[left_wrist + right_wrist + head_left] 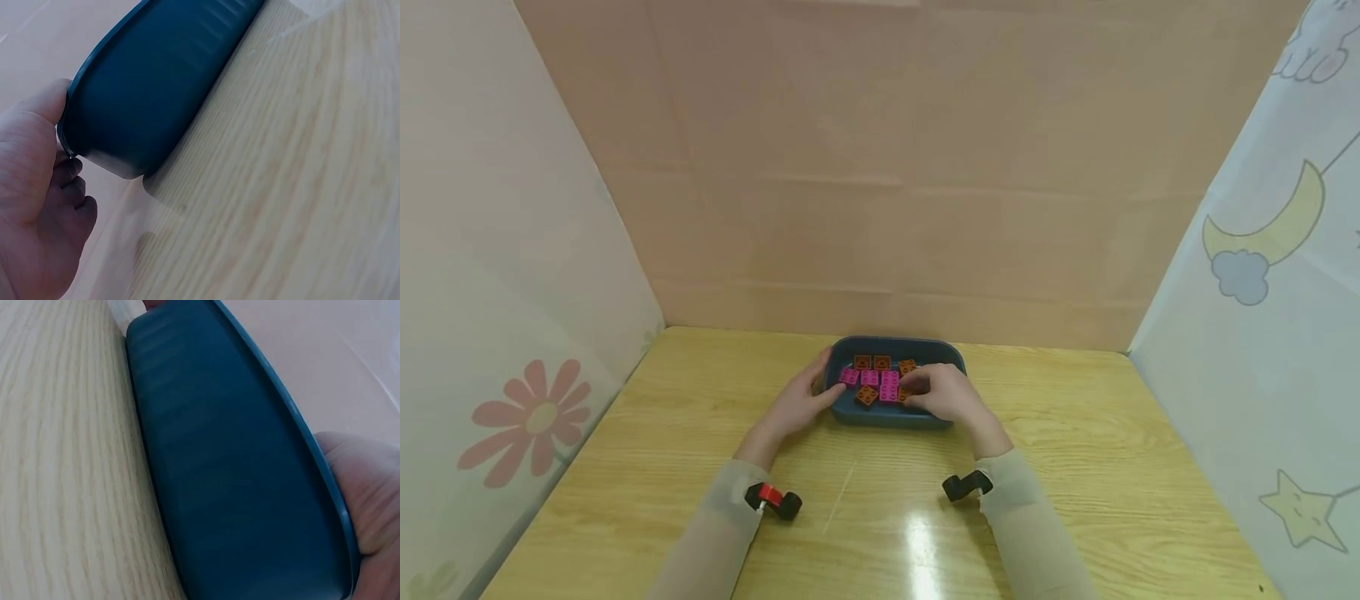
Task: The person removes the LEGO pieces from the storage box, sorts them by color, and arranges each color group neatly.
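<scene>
A dark blue plastic tray point(891, 421) stands on the table, with pink and orange-brown toy building bricks inside. My left hand point(797, 404) holds the tray's left end. Its thumb lies at the rim and its fingers curl below the rim outside, as the left wrist view shows with the tray wall point(150, 87). My right hand point(951, 393) reaches over the right side into the tray. Its thumb and forefinger close round an orange-brown brick point(903, 395) beside the stacked-looking pink bricks point(889, 386). In the right wrist view the tray wall point(231, 462) hides the fingertips.
Two orange-brown bricks point(872, 362) lie along the tray's back, another orange-brown brick point(867, 395) near its front. A pink brick point(849, 377) lies close to the left thumb. Behind the wooden table point(1075, 467) rises a tan paper wall point(880, 208); printed sheets stand at both sides.
</scene>
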A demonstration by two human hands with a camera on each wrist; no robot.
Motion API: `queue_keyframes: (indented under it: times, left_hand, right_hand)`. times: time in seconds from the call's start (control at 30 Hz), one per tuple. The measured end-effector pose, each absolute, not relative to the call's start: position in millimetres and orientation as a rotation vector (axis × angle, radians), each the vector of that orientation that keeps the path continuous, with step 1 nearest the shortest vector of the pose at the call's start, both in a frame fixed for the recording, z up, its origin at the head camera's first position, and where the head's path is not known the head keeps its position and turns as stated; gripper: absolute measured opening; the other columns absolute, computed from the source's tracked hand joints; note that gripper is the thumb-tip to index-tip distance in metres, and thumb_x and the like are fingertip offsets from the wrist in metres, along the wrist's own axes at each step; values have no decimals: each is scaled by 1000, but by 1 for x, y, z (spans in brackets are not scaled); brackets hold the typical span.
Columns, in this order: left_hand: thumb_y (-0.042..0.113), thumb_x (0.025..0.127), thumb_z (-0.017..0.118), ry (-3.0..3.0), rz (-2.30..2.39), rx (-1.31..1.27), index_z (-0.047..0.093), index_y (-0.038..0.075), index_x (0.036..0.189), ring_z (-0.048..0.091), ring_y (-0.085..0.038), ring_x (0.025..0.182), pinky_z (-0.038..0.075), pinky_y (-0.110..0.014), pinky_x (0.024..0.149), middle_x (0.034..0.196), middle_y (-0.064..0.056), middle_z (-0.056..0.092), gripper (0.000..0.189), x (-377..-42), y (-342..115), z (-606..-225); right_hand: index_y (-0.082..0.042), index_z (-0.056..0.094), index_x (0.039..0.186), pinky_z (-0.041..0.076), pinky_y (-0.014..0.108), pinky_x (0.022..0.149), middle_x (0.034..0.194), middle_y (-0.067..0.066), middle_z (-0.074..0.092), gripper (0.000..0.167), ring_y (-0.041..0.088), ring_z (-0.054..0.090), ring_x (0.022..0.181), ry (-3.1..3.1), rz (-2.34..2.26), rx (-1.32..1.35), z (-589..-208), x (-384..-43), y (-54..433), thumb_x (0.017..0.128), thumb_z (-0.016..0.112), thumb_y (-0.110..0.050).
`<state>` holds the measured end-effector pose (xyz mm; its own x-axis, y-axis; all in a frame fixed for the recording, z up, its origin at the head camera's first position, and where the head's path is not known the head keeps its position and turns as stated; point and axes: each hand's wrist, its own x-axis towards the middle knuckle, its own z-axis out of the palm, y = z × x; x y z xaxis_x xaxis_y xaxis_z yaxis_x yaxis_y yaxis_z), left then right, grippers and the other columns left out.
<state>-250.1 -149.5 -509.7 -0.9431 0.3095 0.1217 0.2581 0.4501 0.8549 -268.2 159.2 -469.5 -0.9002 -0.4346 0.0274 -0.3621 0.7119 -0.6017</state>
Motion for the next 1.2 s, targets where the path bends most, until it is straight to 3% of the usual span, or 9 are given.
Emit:
queue_keyframes:
  times: [0.43,0.73,1.2]
  left_hand:
    - [36,109,65,2589,1579,503,16,10,173,13,-30,163,16,-50,131,178,-11,13,84,-250,-148,-512]
    - [39,109,64,2583,1596,495,16,13,173,13,-29,163,17,-50,131,178,-9,14,84,-249,-149,-513]
    - [36,109,66,2580,1601,505,17,11,172,13,-33,163,17,-53,130,178,-12,13,85,-247,-149,-511]
  right_hand:
    - [-16,83,120,61,42,85,102,-6,78,30,11,72,91,2849,-884,-624,-469,-265,156,90,89,-16]
    - [-19,81,125,60,43,90,112,-5,77,35,16,71,100,2833,-857,-603,-466,-261,153,91,88,-14]
    - [-21,80,126,60,45,92,110,-7,76,36,17,70,102,2834,-804,-597,-464,-259,152,92,87,-13]
